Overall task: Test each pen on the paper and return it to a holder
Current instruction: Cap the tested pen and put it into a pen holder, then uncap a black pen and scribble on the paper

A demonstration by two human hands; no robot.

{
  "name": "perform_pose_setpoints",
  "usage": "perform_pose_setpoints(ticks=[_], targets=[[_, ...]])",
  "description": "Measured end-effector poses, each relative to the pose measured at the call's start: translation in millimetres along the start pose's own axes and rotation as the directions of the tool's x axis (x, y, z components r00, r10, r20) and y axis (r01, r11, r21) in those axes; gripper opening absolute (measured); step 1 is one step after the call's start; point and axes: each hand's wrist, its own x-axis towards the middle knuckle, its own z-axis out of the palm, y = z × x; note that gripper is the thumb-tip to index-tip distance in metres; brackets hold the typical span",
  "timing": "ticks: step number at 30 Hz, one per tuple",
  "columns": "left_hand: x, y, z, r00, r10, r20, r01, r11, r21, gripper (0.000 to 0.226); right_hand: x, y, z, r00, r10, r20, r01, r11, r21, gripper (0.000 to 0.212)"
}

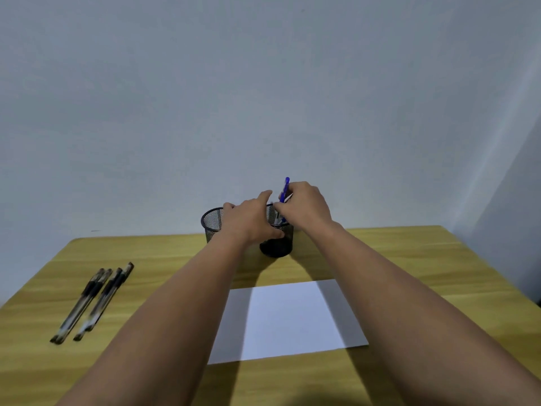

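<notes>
Two black mesh holders stand at the table's far edge: a wider holder [212, 222] on the left and a narrower holder [278, 244] just right of it. My left hand [248, 218] rests over the two, its fingers around the narrower holder's rim. My right hand [304, 205] is above that narrower holder and pinches a blue pen [285, 187], held upright with its lower end inside the holder. A white sheet of paper [287, 317] lies nearer to me, between my forearms. Several black pens [93, 303] lie side by side at the left.
The wooden table [409, 259] ends at a grey wall close behind the holders. Its right edge sits near a corner of the room.
</notes>
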Motion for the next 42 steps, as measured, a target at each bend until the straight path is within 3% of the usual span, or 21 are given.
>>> perform_pose_setpoints(ticks=[7,12,16,24,27,31,36,40,42], targets=[[-1.8,0.5,2.7,0.999,-0.012,-0.036,0.012,1.0,-0.006,0.106,-7.6,5.7,-4.3,0.996,0.042,-0.074,-0.038,0.998,0.048,0.041],[-21.9,1.1,-15.5,0.997,-0.004,-0.079,0.008,0.999,0.054,0.095,-18.4,-5.8,-25.4,0.978,0.001,-0.209,0.012,0.998,0.063,0.036],[-53.0,-20.6,-43.1,0.987,-0.018,-0.161,0.03,0.997,0.07,0.068,-35.0,-33.5,-29.5,0.979,-0.026,-0.204,0.049,0.993,0.111,0.028],[-143.4,-137.3,-74.0,0.955,-0.26,-0.143,0.267,0.963,0.028,0.038,-86.5,-107.0,32.1,0.992,-0.082,0.098,0.067,0.987,0.146,0.008],[-176.5,-185.4,-69.3,0.924,-0.364,-0.117,0.37,0.929,0.03,0.035,-101.4,-131.9,73.3,0.961,-0.112,0.251,0.094,0.992,0.084,0.016],[-205.5,-230.9,-50.3,0.919,-0.38,-0.1,0.387,0.92,0.064,0.036,-113.3,-159.4,129.7,0.905,-0.124,0.407,0.097,0.992,0.085,0.013],[-216.2,-255.6,-30.3,0.924,-0.36,-0.132,0.374,0.922,0.102,0.041,-118.6,-180.0,190.9,0.876,-0.081,0.475,0.045,0.995,0.086,0.018],[-217.9,-266.2,-23.7,0.932,-0.323,-0.163,0.334,0.941,0.048,0.039,-114.5,-192.5,220.4,0.887,-0.028,0.462,0.009,0.999,0.043,0.034],[-217.7,-268.2,-23.3,0.933,-0.319,-0.165,0.331,0.943,0.046,0.039,-113.4,-196.8,227.1,0.892,-0.011,0.452,0.003,1.0,0.017,0.032]])
